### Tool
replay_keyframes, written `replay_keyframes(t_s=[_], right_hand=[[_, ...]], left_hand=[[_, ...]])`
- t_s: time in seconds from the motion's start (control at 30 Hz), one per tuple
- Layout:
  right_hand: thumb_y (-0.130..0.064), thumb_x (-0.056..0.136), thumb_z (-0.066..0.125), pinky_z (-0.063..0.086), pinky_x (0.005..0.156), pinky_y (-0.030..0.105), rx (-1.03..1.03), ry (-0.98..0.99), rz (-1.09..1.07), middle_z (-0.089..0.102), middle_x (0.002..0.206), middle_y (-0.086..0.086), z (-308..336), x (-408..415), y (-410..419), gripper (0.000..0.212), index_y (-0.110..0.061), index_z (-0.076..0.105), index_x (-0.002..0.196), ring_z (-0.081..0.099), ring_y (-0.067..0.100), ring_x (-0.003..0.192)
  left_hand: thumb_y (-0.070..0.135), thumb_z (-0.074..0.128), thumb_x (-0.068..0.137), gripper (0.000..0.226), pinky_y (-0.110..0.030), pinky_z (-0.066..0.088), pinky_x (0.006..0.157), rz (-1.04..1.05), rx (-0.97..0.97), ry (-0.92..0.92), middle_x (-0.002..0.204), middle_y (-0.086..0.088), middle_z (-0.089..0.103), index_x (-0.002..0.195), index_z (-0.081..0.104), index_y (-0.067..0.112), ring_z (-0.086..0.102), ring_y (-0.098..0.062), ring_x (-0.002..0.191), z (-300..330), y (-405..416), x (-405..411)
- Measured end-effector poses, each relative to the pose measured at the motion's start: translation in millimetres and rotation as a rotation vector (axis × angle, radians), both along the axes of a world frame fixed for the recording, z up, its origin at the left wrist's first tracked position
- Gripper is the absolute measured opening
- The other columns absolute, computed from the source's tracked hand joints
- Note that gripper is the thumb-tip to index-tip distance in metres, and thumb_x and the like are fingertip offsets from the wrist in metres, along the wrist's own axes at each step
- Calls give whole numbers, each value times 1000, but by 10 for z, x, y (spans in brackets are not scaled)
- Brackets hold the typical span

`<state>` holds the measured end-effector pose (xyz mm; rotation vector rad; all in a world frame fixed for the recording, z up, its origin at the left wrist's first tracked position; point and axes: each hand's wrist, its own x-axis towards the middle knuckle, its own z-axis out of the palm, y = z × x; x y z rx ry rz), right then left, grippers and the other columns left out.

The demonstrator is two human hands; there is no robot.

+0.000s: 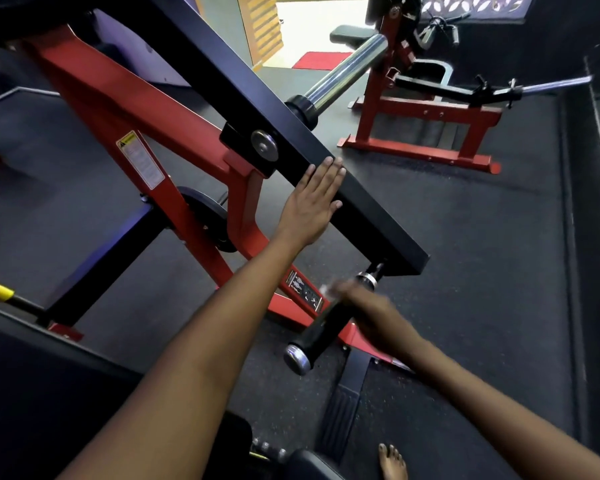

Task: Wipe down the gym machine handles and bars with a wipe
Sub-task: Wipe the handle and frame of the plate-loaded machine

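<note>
The right hand [364,303] is blurred with motion, so its exact finger shape cannot be told. It lies over the upper part of the black handle [321,329], and a pale scrap showing at its far edge looks like the wipe [326,289], pressed between the hand and the grip. It seems wrapped over the handle rather than flat, but the blur hides how tightly. My guess is that it is rubbing the wipe along the grip.

The handle slants down from this hand toward the person, ending in a chrome cap [296,358] just below the wrist. Above the fingers a chrome collar [367,278] joins it to the black bar [326,164].

The left hand [314,199] sits up and to the left of the right one, well apart from it. Its fingers are straight and together, its palm flat against the side of the black bar, holding nothing. It likely rests there to steady the swinging arm while the other hand scrubs.

Beyond the left hand the bar runs up past a round pivot bolt [264,145] on the red frame [160,133], and a chrome sleeve [343,72] sticks out further off. A bare foot [392,462] stands on the dark floor [465,271] below the right arm.
</note>
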<state>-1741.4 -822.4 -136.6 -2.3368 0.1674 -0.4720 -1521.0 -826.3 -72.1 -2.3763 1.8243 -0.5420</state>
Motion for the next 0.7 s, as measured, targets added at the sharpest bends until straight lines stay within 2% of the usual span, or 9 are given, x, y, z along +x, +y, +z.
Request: replay_keyframes(t_s=[0.1,0.17,0.23,0.33,0.43,0.5,0.53,0.6,0.7], right_hand=[[-9,88,41,33,94,24,47,159,-305,63,108,10,-106,148,-313,27,-8,64,102,56,30,109],[-14,84,38,40,86,30,10,221,-281,64,96,9,-143,246,-166,27,-9,63,94,58,29,96],[-19,79,35,45,80,35,-43,177,-211,65,89,8,-110,314,163,30,-10,63,88,59,27,87],[-8,76,48,45,77,33,-40,67,-87,66,83,5,-4,295,661,20,-11,64,86,58,23,81],[0,84,45,42,92,23,57,-16,152,67,103,5,88,97,795,27,-7,64,102,58,16,98],[5,89,44,39,104,26,69,-39,266,62,120,6,156,-22,616,33,-6,61,116,55,13,115],[9,89,46,37,107,28,68,-71,232,61,123,6,145,-39,471,35,-4,60,119,54,12,119],[3,92,42,35,109,30,100,-110,10,60,125,9,28,-16,97,33,-4,59,119,50,13,124],[-7,96,36,23,116,33,119,-17,-282,55,133,11,-274,3,-228,35,-12,55,125,36,20,137]], left_hand=[[37,4,98,62,-33,-10,119,-48,47,-32,163,-4,1,155,3,12,-3,-20,150,47,47,86],[37,6,99,61,-33,-7,120,-82,55,-40,163,-4,3,155,6,13,-1,-19,150,73,67,130],[36,9,99,60,-34,-6,120,-93,57,-24,163,-4,6,155,10,12,2,-20,150,77,72,132],[36,10,99,61,-33,-11,119,-67,42,-7,163,-5,7,154,10,11,2,-21,150,44,55,92],[37,8,98,63,-31,-16,117,-29,26,4,163,-6,5,154,9,10,0,-21,150,18,42,49],[37,7,98,63,-31,-16,117,-11,13,16,163,-6,2,154,8,9,-2,-21,150,-7,43,12],[37,8,98,63,-31,-14,118,-7,1,24,163,-6,3,154,8,8,-2,-21,150,-19,40,-4],[35,16,100,61,-32,-9,119,-5,-27,44,163,-7,6,154,11,8,1,-22,150,-28,38,-27],[32,24,102,59,-33,-4,121,-8,-44,41,162,-8,7,154,13,7,3,-22,150,-38,43,-14]])
